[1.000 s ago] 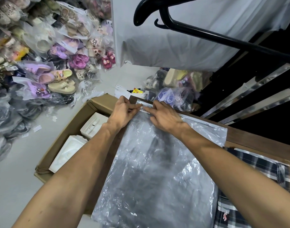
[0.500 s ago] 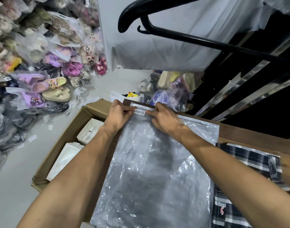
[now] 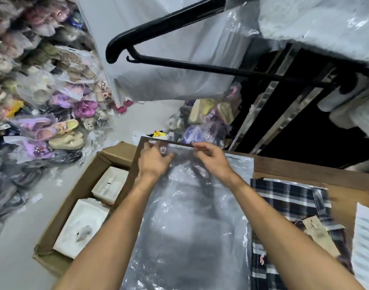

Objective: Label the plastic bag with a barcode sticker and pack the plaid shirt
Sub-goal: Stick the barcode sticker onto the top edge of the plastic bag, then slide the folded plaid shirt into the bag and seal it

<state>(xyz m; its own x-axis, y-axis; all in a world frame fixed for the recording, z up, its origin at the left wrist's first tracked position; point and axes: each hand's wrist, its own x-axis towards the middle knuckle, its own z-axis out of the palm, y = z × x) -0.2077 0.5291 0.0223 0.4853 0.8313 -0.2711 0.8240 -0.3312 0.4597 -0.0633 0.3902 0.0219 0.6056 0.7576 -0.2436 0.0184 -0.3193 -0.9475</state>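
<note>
Two hands are at the far edge of the plastic bag (image 3: 187, 222), which lies flat on the wooden table (image 3: 305, 170) in front of me, its mouth with the zip strip pointing away. I see a small barcode sticker (image 3: 163, 150) near the top left corner of the bag, just under the strip. My left hand (image 3: 153, 161) covers that corner, fingers curled loosely over the film beside the sticker; motion blur keeps me from telling whether it pinches the plastic or only presses it. My right hand (image 3: 213, 159) has thumb and fingertips closed on the top edge of the bag, apparently gripping the strip.

I judge the bag to be very light, thin, limp and slippery: it crinkles, shines, and would slide on the wood if pushed. The stiffest place to hold is the zip strip, so I would take it there, one hand on each side of the mouth, and pull the lips apart.

Just beside the bag on my right lies the plaid shirt (image 3: 290, 201), folded, soft, with a paper tag on it; it should be lifted from underneath to keep the fold. A cardboard box (image 3: 81, 189) holding white cartons sits to the left of the table.
</note>
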